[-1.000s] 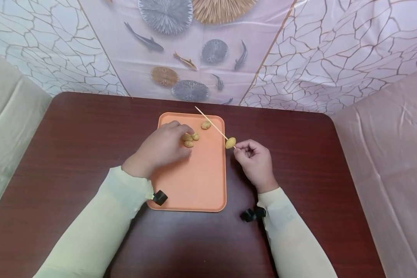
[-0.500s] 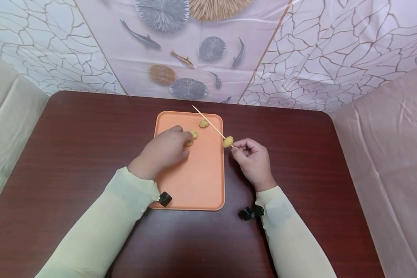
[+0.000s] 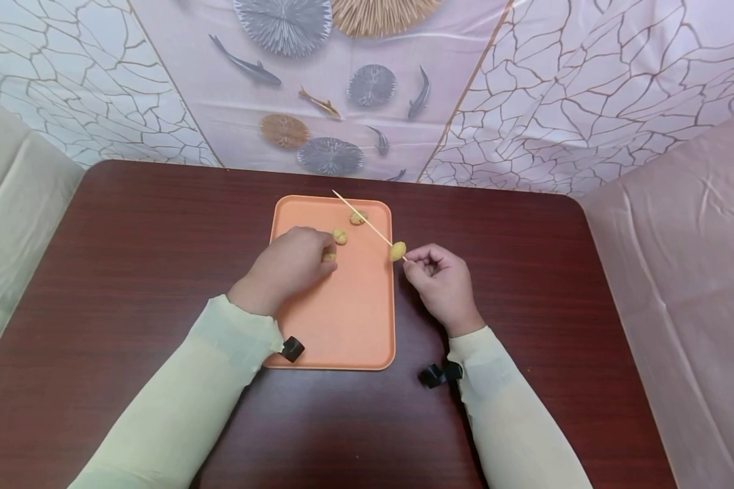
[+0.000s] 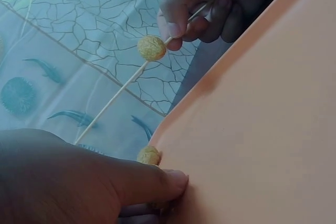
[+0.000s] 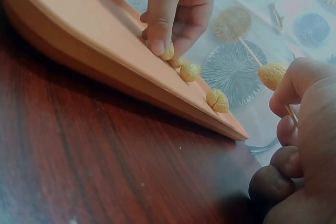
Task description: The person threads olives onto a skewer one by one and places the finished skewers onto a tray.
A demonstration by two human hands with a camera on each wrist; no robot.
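Note:
My right hand [image 3: 443, 282] pinches the lower end of a thin wooden skewer [image 3: 374, 230] just right of the tray. One wrinkled yellow ball [image 3: 398, 251] is threaded on the skewer, close to my fingertips. The pointed end slants up and left over the orange tray [image 3: 342, 319]. Over the tray's left half, my left hand [image 3: 287, 268] has thumb and fingers around another yellow ball [image 5: 167, 52], mostly covered in the head view. Just beyond these fingers sits a loose yellow ball [image 3: 340, 236]. Another loose ball [image 3: 358, 217] lies near the tray's far right corner, partly behind the skewer.
The tray lies on a dark reddish-brown table [image 3: 514, 272]. Patterned cloth [image 3: 373, 122] hangs behind the table, with plain cloth at both sides. Small black wrist cameras [image 3: 292, 349] are fixed at both pale sleeves.
My left hand has moved slightly right and its fingers have closed in around a ball in the cluster. The skewer has shifted a little to the left with its ball.

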